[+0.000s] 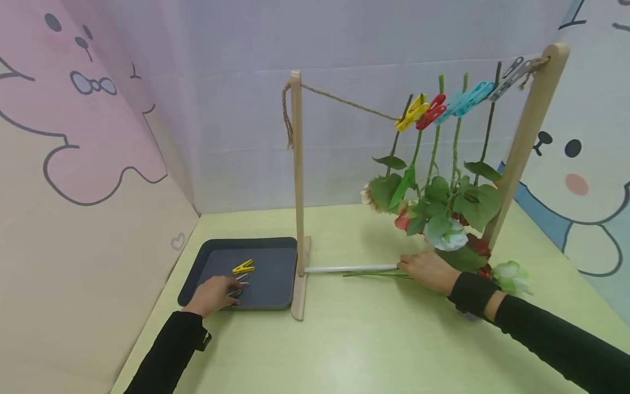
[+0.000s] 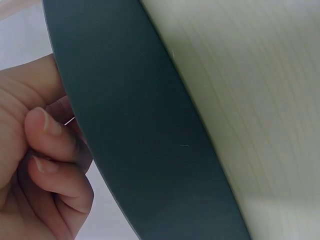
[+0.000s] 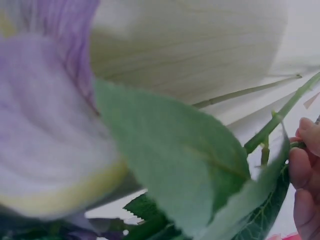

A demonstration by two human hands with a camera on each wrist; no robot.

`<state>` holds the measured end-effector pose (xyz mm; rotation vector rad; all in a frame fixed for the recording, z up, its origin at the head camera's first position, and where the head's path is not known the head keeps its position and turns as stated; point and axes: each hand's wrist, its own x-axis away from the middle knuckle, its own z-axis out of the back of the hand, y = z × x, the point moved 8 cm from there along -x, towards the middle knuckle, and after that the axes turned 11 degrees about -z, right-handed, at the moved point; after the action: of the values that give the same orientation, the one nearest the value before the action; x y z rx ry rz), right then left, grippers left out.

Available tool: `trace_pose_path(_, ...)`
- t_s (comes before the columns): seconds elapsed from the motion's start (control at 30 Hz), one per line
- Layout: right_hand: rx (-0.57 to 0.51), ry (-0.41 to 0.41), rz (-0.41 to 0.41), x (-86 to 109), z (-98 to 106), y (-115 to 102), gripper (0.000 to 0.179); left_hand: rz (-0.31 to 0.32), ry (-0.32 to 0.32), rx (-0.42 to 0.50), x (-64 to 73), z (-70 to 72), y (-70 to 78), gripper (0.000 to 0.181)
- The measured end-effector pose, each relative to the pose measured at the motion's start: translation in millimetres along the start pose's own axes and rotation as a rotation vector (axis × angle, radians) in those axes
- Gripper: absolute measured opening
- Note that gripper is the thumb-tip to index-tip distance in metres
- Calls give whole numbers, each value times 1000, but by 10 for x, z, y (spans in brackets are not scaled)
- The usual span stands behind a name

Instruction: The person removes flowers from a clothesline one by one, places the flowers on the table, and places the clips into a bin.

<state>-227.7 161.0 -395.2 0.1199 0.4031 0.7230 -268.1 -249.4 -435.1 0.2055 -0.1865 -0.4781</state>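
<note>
My left hand [image 1: 210,294] reaches into the dark grey tray [image 1: 197,268], pinching a grey clothespin [image 1: 234,293] between thumb and fingers. In the left wrist view the tray's wall [image 2: 135,120] hides those fingertips. A yellow clothespin [image 1: 243,267] and another grey clothespin [image 1: 242,277] lie just beyond them. My right hand [image 1: 429,270] is low over the table beside the rack's white rod [image 1: 349,268], its fingertips pinching a thin green flower stem [image 3: 297,144]. Other green stems [image 1: 366,274] lie along the rod. A purple and white flower [image 3: 45,115] fills the right wrist view's left side.
A wooden rack with a left post [image 1: 298,180] and right post [image 1: 524,142] carries a twine line [image 1: 349,102]. Yellow [image 1: 412,113], red [image 1: 431,112], blue [image 1: 474,99] and grey clothespins [image 1: 512,79] hold upside-down artificial flowers [image 1: 445,235]. A pale green flower [image 1: 511,276] lies by my right wrist.
</note>
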Motion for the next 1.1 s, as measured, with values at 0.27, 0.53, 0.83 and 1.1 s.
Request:
trace_pose_path(0.27, -69, 5, -41, -7, -14, 12, 19, 11, -1, 23, 4, -8, -15, 33)
trace_pose_path(0.53, -72, 58, -60, -3, -21, 19, 23, 23, 4, 46, -12, 10, -19, 33)
trace_pose_path(0.83, -70, 23, -65, -16, -20, -8, 20, 15, 9, 50, -26, 23, -18, 34)
trace_pose_path(1.1, -69, 51, -62, -22, 19, -25, 22, 10, -2, 52, -32, 39, -13, 34)
